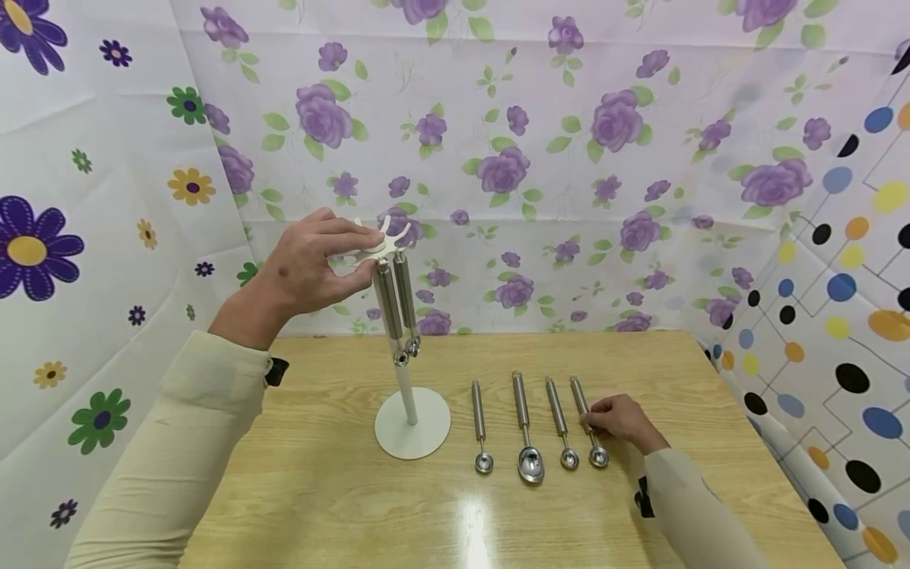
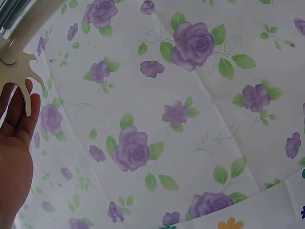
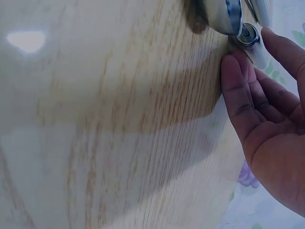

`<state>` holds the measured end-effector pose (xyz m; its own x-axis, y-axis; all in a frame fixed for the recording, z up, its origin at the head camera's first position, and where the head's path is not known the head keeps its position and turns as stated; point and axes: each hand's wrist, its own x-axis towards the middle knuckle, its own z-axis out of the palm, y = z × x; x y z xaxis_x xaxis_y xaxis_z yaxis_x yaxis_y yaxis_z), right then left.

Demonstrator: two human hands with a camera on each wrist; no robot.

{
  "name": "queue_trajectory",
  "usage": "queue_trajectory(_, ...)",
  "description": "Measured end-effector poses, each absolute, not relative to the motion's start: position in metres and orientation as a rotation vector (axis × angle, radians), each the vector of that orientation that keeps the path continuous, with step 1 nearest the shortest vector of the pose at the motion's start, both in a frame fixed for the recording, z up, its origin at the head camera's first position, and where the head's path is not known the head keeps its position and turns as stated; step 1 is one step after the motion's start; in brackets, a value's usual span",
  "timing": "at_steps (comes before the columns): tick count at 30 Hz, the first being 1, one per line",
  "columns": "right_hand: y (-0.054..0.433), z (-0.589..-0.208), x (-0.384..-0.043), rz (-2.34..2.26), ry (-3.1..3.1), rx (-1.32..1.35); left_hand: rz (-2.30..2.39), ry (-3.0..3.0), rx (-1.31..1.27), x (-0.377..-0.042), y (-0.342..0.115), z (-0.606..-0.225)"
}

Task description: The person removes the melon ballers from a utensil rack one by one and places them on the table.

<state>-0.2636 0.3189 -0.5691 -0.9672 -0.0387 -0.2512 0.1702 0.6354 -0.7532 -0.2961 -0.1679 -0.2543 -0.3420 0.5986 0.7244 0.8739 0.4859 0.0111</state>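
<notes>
Where the rightmost scoop (image 1: 579, 397) lies on the table (image 1: 320, 474), right hand (image 1: 621, 419) pinches its handle, thumb against fingers. Left hand (image 1: 313, 261) clamps the stand (image 1: 407, 395) at its hooked top, probably to steady it; two utensils (image 1: 389, 300) hang there.

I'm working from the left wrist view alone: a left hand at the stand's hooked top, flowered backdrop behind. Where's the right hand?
Observer: The right hand holds the rightmost round-bowled scoop by its handle, down on the wooden table.
Operator: How many lie there, counting that one?
Observer: Four, side by side, bowls toward the person.
Operator: Which has the biggest bowl?
Observer: The oval-bowled scoop, second from the left.
</notes>
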Motion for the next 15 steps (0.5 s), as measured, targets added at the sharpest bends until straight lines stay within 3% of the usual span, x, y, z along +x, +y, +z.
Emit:
queue_trajectory(8,0.318,-0.557,-0.263,-1.162,2.83,0.029,-0.519,-2.084,-1.216,-0.295,-0.166,-0.252)
queue_trajectory(15,0.298,-0.521,-0.264,-1.271,2.847,-0.114,-0.562,-2.141,-1.237,-0.292,-0.168,-0.249)
